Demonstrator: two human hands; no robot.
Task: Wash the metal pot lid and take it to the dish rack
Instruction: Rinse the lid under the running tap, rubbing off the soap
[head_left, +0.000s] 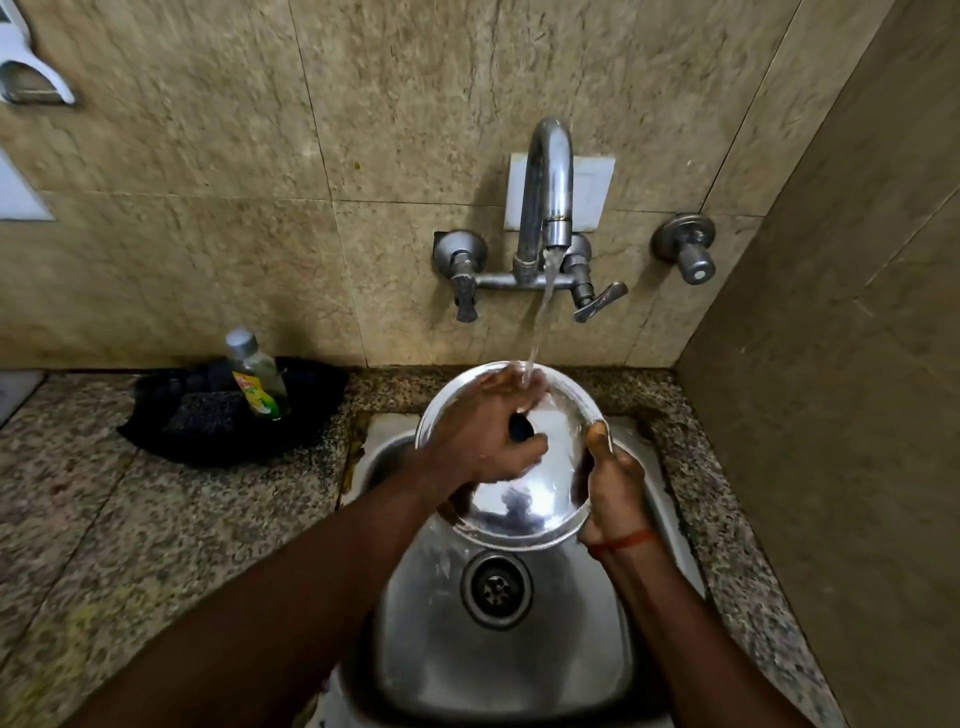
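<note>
A round shiny metal pot lid with a dark knob is held tilted over the steel sink. My right hand grips its right rim, thumb on the upper edge. My left hand lies flat across the lid's top face near the knob, fingers spread and reaching under the water stream. Water runs from the tap onto the lid's far edge and my fingertips. No dish rack is in view.
A black tray on the granite counter at the left holds a dish soap bottle and a dark scrubber. The sink drain lies below the lid. Tiled walls close in behind and on the right.
</note>
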